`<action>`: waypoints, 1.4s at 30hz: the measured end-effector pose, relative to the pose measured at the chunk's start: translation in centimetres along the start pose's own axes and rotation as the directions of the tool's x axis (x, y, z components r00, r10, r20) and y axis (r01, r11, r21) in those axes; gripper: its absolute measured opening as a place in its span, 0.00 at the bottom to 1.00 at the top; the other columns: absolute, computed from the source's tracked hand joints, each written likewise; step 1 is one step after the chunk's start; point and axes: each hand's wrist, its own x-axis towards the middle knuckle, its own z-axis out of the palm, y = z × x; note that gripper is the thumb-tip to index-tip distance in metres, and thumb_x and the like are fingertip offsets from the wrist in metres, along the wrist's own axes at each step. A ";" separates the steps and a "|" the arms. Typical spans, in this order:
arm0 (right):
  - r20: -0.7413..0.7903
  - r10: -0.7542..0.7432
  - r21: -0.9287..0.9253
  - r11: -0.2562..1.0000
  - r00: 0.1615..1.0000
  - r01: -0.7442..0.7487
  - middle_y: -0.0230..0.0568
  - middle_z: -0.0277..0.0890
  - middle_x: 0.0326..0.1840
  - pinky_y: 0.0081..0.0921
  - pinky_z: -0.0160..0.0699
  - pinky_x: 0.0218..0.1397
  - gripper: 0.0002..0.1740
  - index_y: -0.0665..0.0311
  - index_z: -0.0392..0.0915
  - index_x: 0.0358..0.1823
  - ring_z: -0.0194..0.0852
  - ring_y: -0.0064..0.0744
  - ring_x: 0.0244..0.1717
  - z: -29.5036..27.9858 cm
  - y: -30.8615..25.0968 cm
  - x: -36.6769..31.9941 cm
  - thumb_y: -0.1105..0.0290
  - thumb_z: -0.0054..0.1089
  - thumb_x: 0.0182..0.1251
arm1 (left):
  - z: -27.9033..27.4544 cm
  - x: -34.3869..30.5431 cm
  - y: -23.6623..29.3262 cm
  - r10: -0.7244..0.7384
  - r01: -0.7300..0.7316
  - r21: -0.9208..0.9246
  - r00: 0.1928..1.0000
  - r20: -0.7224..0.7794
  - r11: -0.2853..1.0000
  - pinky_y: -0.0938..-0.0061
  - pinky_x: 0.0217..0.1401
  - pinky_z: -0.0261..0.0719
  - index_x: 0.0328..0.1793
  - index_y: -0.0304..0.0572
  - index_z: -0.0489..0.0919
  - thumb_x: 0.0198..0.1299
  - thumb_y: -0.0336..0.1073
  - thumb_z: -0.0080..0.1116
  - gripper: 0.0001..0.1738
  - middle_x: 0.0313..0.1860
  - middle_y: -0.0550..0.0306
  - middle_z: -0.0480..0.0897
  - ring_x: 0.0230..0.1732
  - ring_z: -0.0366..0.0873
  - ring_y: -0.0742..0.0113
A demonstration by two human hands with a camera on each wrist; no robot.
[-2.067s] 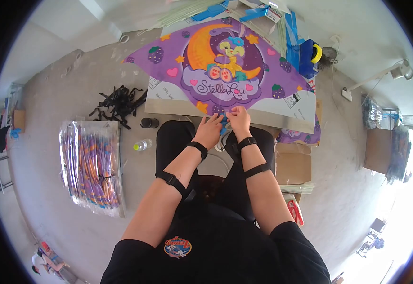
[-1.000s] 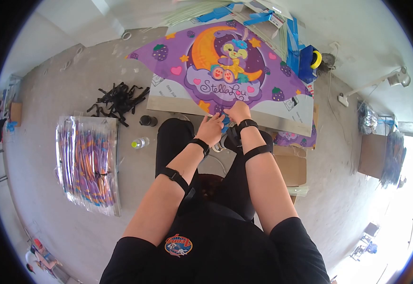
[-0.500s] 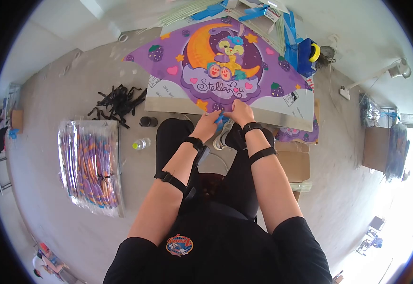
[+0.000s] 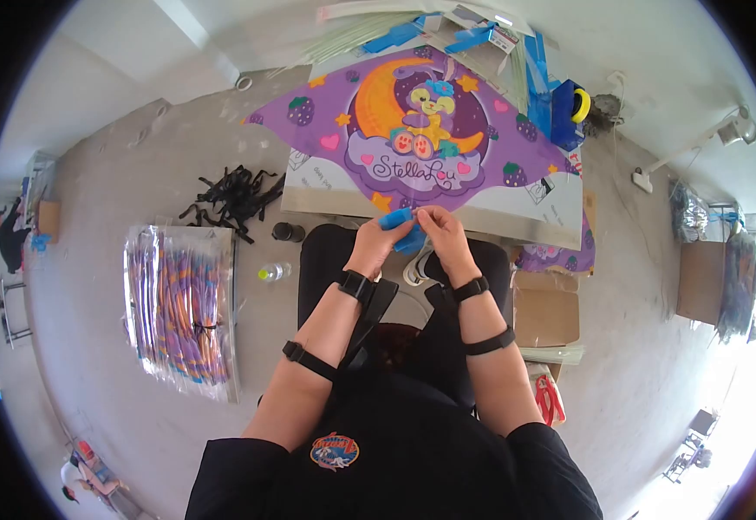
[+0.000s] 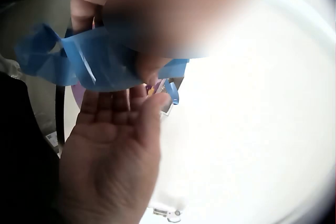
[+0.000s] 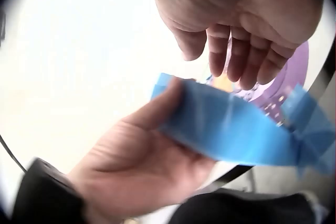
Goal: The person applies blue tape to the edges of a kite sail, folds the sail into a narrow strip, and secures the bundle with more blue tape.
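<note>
A blue plastic strip is pinched between the thumb and fingers of the left hand, just off the lower tip of a purple printed kite sheet. In the right wrist view the left hand has its thumb on top of the strip, which bends away to the right. Beside it the right hand hangs with loosely bent fingers, thumb apart, holding nothing. The left wrist view shows the right hand palm up near the strip; the left hand is blurred.
The sheet lies on a pale board. Leftward are black straps, a dark cylinder, a bottle and a bagged bundle. A cardboard box and red-handled tool are at right; a blue tape dispenser stands beyond.
Both hands have come off the sheet's lower tip, slightly toward the body. The blue strip now shows raised in the left hand, and the right hand's fingers have loosened.
</note>
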 end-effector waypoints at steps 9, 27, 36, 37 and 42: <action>-0.182 0.214 0.253 0.953 0.960 -0.164 0.29 0.75 0.27 0.17 0.69 0.33 0.08 0.68 0.81 0.37 0.68 0.16 0.29 1.0 1.6 -3.1 0.70 0.63 0.61 | -1.0 -1.5 -2.5 -0.087 0.079 0.210 0.996 0.027 0.974 0.81 0.31 0.71 0.43 0.33 0.82 0.61 0.41 0.60 0.15 0.29 0.65 0.81 0.27 0.74 0.78; -0.456 0.075 -0.340 0.906 0.887 -0.252 0.42 0.78 0.26 0.33 0.76 0.37 0.14 0.65 0.73 0.31 0.78 0.41 0.30 5.1 6.3 1.9 0.68 0.71 0.50 | -4.5 3.6 -5.9 0.412 -0.330 0.943 0.853 0.321 -0.051 0.54 0.73 0.56 0.71 0.54 0.66 0.55 0.24 0.45 0.33 0.71 0.41 0.62 0.72 0.57 0.45; -0.452 0.119 -0.342 0.892 0.884 -0.295 0.44 0.77 0.25 0.35 0.75 0.37 0.14 0.65 0.73 0.30 0.78 0.44 0.31 5.2 5.3 1.9 0.69 0.71 0.51 | -4.4 3.8 -6.3 0.352 -0.263 0.954 0.888 0.297 -0.142 0.52 0.74 0.52 0.71 0.60 0.67 0.57 0.28 0.46 0.33 0.75 0.47 0.58 0.75 0.53 0.49; -0.452 0.120 -0.342 0.892 0.884 -0.296 0.44 0.77 0.25 0.35 0.75 0.37 0.14 0.65 0.73 0.30 0.78 0.44 0.31 5.2 5.3 1.9 0.69 0.71 0.51 | -4.4 3.7 -6.2 0.356 -0.254 0.954 0.886 0.296 -0.161 0.52 0.73 0.54 0.71 0.61 0.67 0.57 0.28 0.47 0.33 0.74 0.47 0.59 0.75 0.54 0.50; -0.399 0.074 -0.387 0.890 0.914 -0.241 0.46 0.78 0.30 0.38 0.75 0.40 0.10 0.64 0.74 0.34 0.78 0.47 0.34 4.6 4.8 0.8 0.69 0.65 0.56 | -4.5 3.7 -6.4 0.361 -0.247 0.954 0.885 0.293 -0.170 0.50 0.72 0.54 0.70 0.62 0.67 0.58 0.29 0.46 0.32 0.75 0.49 0.58 0.75 0.53 0.51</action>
